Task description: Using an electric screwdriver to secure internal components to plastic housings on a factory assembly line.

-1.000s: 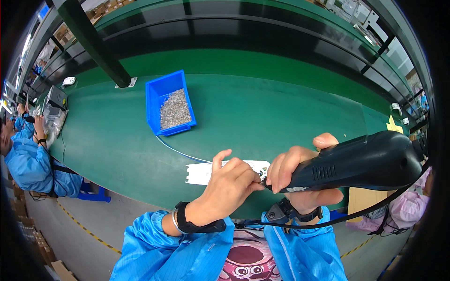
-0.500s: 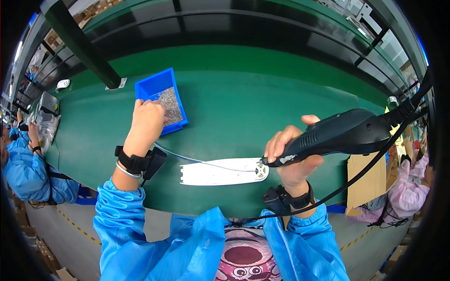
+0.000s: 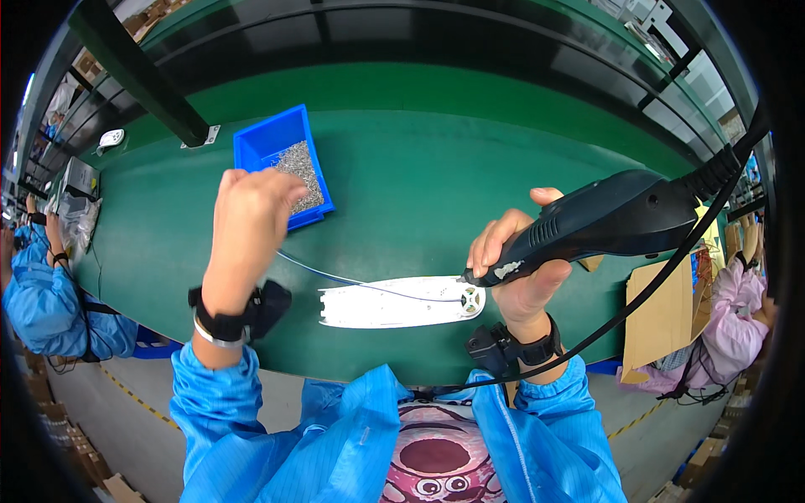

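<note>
My right hand (image 3: 520, 264) is wrapped around a black electric screwdriver (image 3: 599, 220). Its tip is at the round, spoked end of a long white plastic housing (image 3: 377, 308) lying on the bench; whether they touch I cannot tell. At the near-left edge of a blue bin (image 3: 243, 151), my left hand (image 3: 256, 210) is closed with its fingertips pinched together. What the pinch holds, if anything, is hidden. Small silvery metal pieces (image 3: 303, 172), probably screws, are heaped in the bin. A thin bluish cable (image 3: 323, 273) runs from near my left wrist along the housing to its round end.
The green bench (image 3: 402, 201) has a dark post (image 3: 142, 75) at its back left. The screwdriver's black cord (image 3: 646, 306) loops past my right forearm. A cardboard box (image 3: 658, 310) stands at the right. One person (image 3: 63, 293) works at the left, another (image 3: 725, 318) at the right.
My left hand has come up out of the heap of metal pieces and back toward me, fingers drawn together. My right hand keeps the screwdriver at the housing's round end.
</note>
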The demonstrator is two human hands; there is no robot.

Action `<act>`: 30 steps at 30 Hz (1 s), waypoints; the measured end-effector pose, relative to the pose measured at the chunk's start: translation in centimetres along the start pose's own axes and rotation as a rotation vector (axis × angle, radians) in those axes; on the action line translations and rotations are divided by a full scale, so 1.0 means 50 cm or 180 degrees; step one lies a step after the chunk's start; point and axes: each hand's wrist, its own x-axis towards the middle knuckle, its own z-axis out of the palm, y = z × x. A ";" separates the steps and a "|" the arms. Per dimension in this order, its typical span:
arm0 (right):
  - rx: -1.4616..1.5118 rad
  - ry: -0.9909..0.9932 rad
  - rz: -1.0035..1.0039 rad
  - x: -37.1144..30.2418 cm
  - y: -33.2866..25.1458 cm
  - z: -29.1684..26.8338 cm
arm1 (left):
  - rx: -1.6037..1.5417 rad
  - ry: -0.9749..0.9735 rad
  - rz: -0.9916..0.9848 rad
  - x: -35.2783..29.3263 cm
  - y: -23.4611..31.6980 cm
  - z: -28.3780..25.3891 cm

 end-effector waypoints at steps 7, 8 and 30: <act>-0.0007 -0.0084 0.0034 0.000 0.010 -0.008 | -0.1369 -0.0238 0.1042 -0.074 0.149 -0.022; 0.0001 -0.0091 0.0028 0.000 0.010 -0.008 | -0.1371 -0.0240 0.1040 -0.085 0.154 -0.012; 0.0037 -0.0102 0.0177 -0.005 0.025 -0.015 | -0.2276 -0.1271 0.0282 -0.135 0.153 0.032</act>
